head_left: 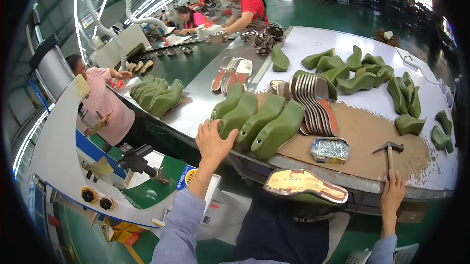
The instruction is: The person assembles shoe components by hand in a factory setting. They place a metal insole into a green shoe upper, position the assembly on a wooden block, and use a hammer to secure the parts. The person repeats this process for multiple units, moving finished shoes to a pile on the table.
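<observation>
Four green shoe lasts are lined up at the near edge of the worktable. Left hand is held open at their near ends, fingers and thumb spread, nothing gripped; contact can't be confirmed. Hammer is held at the handle's end by the right hand, fingers folded over; grip firmness can't be told. One more last is positioned sole-up at the table edge, before the lap, topped by a pale insole; its support is hidden. Spare insoles are stacked beside the row, by a box of silvery bits, probably tacks. Step judged: insoles being fixed to lasts, between pieces. For the next move, a last would need to be pinched securely by the left hand, neighbours left undisturbed.
</observation>
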Tool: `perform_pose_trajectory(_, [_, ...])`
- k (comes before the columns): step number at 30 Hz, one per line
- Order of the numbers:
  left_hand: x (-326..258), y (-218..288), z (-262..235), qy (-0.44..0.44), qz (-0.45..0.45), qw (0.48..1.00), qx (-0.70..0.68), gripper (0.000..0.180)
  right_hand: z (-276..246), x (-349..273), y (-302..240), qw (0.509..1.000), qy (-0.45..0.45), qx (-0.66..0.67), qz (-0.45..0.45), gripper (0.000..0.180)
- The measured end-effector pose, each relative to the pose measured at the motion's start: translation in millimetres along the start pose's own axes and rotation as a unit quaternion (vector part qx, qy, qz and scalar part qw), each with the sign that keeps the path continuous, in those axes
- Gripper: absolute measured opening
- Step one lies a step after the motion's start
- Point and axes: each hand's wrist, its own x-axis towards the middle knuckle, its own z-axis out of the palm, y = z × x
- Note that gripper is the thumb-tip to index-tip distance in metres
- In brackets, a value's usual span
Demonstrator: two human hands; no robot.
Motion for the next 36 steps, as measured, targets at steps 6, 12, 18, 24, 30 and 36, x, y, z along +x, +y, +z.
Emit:
perform_pose_trajectory(6, [36.2,-27.7,20.7,-0.130,-0.034,0.983,-0.122,0.072,11.0,-1.1,13.1,1.000,-0.009,-0.013,0.006,0.041])
perform_pose_trajectory(12, [50.6,-68.1,21.5,-0.064,-0.042,0.988,-0.137,0.077,3.7,-3.9,19.5,0.999,-0.042,-0.013,0.020,0.043])
perform_pose_trajectory(18, [106.9,-205.9,47.5,0.081,-0.102,0.991,0.023,0.072,5.2,1.8,12.1,0.997,-0.064,-0.027,0.026,0.041])
perform_pose_trajectory(24, [141.7,-207.0,59.5,0.128,-0.099,0.984,0.075,0.068,1.6,3.2,1.3,0.999,-0.028,-0.037,0.002,0.043])
perform_pose_trajectory(30, [25.3,41.7,-18.4,-0.197,0.191,0.947,-0.165,0.084,-8.7,0.6,-3.0,0.997,-0.043,-0.049,0.036,0.043])
perform_pose_trajectory(36, [-0.3,58.1,25.8,-0.087,0.171,0.970,-0.147,0.084,0.7,3.3,3.0,0.999,-0.029,-0.039,0.021,0.044])
